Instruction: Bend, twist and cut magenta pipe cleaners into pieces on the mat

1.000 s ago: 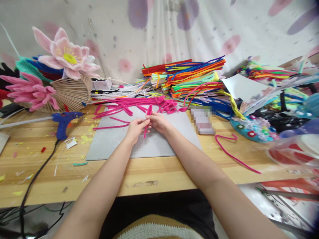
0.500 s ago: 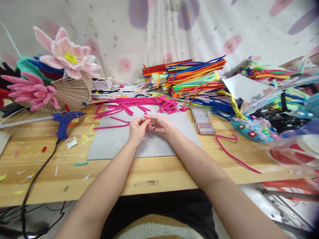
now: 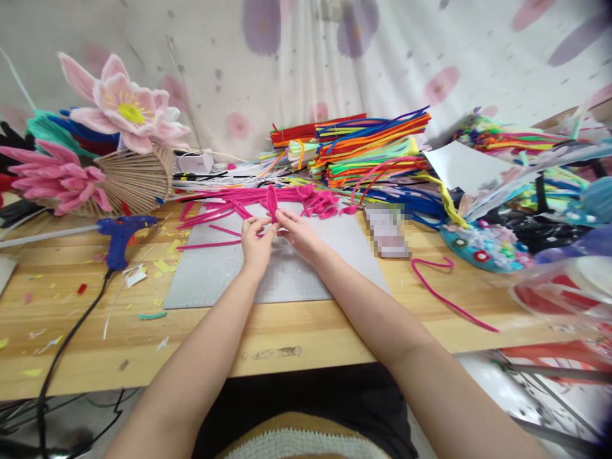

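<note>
Between my two hands, above the grey cutting mat (image 3: 296, 280), a magenta pipe-cleaner petal (image 3: 271, 203) stands upright with its pointed tip away from me. My left hand (image 3: 257, 241) pinches its lower end from the left. The fingertips of my right hand (image 3: 297, 231) close on the same end from the right. Loose magenta pipe cleaners (image 3: 210, 245) lie on the mat left of my hands. Behind them is a row of magenta pipe cleaners, with a cluster of shaped magenta pieces (image 3: 320, 203) at its right end.
A blue glue gun (image 3: 119, 239) with a black cord lies at the left, among scraps. Pink pipe-cleaner flowers (image 3: 131, 113) stand behind it. Bundles of coloured pipe cleaners (image 3: 373, 146) line the back. A blurred phone (image 3: 388, 231) and a bent magenta pipe cleaner (image 3: 449, 299) lie right.
The petal, mostly hidden by my fingers before, now shows upright above them. My right hand has turned, its fingertips coming together at the petal's base.
</note>
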`<state>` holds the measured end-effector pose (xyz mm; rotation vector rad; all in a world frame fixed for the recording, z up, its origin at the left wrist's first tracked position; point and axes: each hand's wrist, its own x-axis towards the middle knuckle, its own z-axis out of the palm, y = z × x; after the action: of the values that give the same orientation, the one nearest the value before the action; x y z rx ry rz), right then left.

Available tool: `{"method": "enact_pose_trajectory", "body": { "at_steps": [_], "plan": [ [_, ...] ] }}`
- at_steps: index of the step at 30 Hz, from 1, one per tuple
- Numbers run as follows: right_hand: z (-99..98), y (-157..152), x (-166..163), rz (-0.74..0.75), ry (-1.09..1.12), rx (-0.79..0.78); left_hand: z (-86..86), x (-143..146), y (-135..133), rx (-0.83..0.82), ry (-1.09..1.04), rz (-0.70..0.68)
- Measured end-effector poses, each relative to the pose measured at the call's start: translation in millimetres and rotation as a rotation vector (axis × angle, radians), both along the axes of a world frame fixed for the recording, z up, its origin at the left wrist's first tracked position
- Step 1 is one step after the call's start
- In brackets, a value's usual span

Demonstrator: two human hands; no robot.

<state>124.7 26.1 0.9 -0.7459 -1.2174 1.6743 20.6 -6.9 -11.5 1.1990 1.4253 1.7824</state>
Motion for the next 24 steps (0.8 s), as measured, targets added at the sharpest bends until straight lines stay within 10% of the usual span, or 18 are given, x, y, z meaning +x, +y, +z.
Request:
{"method": "enact_pose_trajectory", "body": {
  "at_steps": [10,24],
  "plan": [
    [-7.5,10,3,-0.275,-0.288,0.339,12.0,-5,-2,-0.288,-0.472,-0.411],
    [6.9,1,13,0.056,-0.402,0.37,12.8,-22,1,-0.17,-0.277,-0.252]
  ]
}}
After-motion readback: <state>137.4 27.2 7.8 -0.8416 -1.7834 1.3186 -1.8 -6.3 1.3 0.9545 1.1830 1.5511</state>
